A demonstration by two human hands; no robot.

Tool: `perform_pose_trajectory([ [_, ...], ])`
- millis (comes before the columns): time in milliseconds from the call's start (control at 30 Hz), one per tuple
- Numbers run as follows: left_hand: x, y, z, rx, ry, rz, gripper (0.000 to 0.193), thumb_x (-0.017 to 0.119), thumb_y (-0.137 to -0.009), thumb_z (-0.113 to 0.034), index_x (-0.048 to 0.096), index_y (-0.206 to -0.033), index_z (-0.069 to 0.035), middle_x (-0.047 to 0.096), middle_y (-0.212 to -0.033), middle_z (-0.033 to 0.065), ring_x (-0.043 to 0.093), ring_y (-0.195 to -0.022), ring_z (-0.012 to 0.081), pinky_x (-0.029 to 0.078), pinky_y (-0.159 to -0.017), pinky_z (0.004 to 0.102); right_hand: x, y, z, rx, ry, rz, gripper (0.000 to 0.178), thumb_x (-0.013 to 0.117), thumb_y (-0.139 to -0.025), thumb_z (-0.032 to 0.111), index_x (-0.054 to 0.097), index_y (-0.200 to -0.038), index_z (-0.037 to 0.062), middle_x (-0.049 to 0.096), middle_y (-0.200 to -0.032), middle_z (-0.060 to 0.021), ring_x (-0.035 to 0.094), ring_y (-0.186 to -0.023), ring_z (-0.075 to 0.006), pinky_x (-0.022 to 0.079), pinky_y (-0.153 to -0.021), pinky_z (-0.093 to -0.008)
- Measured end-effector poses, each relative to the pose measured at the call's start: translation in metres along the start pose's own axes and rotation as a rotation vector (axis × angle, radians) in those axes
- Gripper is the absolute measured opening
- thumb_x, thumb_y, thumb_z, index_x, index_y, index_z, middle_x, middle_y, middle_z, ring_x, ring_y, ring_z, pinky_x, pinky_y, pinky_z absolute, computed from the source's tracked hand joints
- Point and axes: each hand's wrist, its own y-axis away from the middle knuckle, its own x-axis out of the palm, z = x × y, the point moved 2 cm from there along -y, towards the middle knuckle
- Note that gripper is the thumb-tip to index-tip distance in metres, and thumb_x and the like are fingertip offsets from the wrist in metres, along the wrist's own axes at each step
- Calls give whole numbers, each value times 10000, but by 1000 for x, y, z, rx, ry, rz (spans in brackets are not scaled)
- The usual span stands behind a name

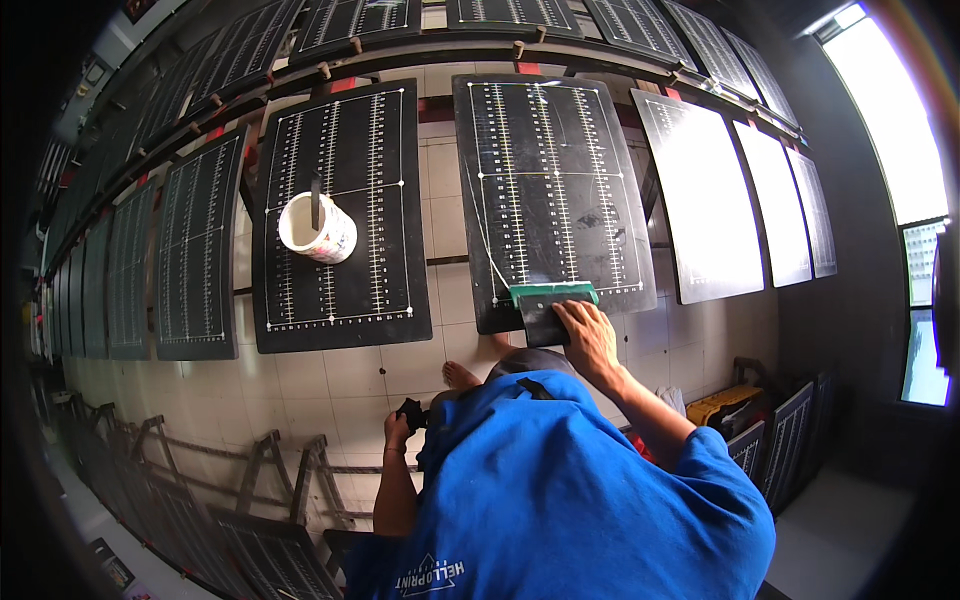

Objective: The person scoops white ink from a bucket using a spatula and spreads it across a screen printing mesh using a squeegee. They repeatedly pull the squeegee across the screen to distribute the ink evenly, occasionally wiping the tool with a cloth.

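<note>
In my right hand (590, 335) is a wide flat scraper (545, 325) with a dark body and a green strip along its far edge. The fingers close over the scraper's right side. Its green strip lies at the near end of a black board (540, 225) printed with white ruled scales and a border. A thin pale streak runs up the board's left side. Down by my left hip, my left hand (396, 432) is closed on a small crumpled black thing, perhaps a cloth, whose kind I cannot make out.
A white tub (318, 228) with a dark flat stick in it stands on the neighbouring black board (385, 250). Boards to the right (705, 200) shine with window glare. More boards line the far rail (440, 40). Metal frames (310, 475) stand behind on the left.
</note>
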Motion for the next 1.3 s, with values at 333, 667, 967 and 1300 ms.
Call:
perform_pose_trajectory([
  [333,-3,31,-34,-9,72,-62,214,568,-925,-169,632,-968,31,658,-845,123,636,-695,213,526,-612,379,4,-59,-35,94,53,-211,506,598,-754,16,631,-1250,110,621,-1177,-58,572,-1115,-273,473,-907,-388],
  [667,-12,58,-20,21,81,-71,207,546,-944,-182,597,-929,18,620,-800,102,588,-680,184,480,-596,352,-25,-249,-170,102,133,-321,361,606,-794,59,679,-1141,126,653,-1076,-81,612,-1050,-288,504,-887,-396],
  [967,18,60,-46,-27,212,-6,189,546,-936,-195,599,-953,-14,622,-848,96,613,-707,194,539,-598,345,-41,-23,-141,124,96,-133,627,607,-663,-96,636,-1257,102,635,-1243,-89,567,-1188,-296,446,-995,-389],
  [1300,-3,12,-19,43,-192,-79,255,581,-923,-187,662,-1020,34,708,-915,187,680,-813,291,525,-743,425,-12,34,-18,6,-4,-18,491,552,-797,45,621,-1280,105,619,-1198,-63,579,-1133,-271,454,-997,-409],
])
